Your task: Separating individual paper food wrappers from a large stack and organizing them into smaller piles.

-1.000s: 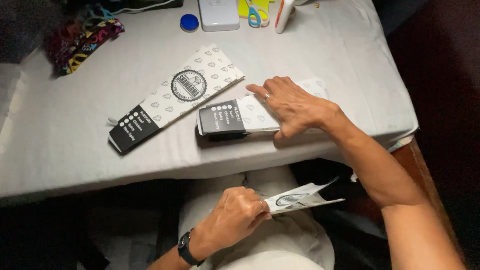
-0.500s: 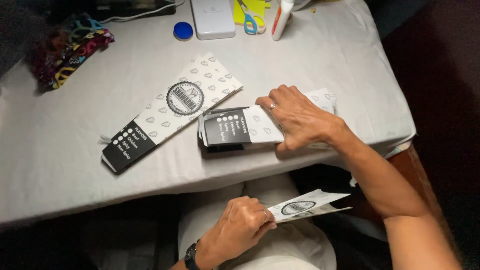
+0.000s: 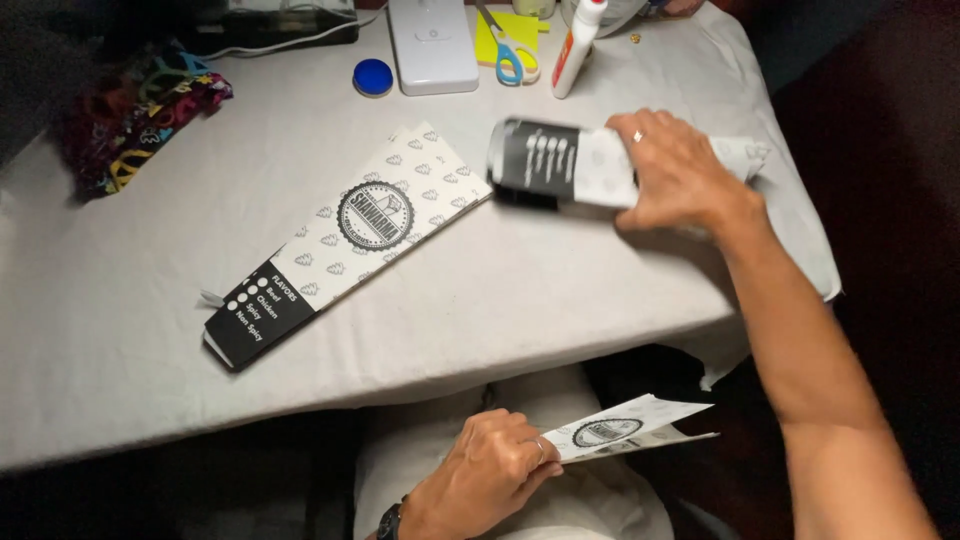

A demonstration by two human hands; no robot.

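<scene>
Right hand clamps the stack of paper sleeves; left hand pinches one sleeve. Best keep that stack squared.

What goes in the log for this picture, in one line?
right hand: grips folded sleeve stack | left hand: holds one sleeve on lap | flat sleeves: on table

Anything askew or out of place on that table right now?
Little stands out. The flat sleeve stack lies at a slant, one end at the table edge. The right hand lifts another stack; the left hand holds a sleeve below the table.
</scene>
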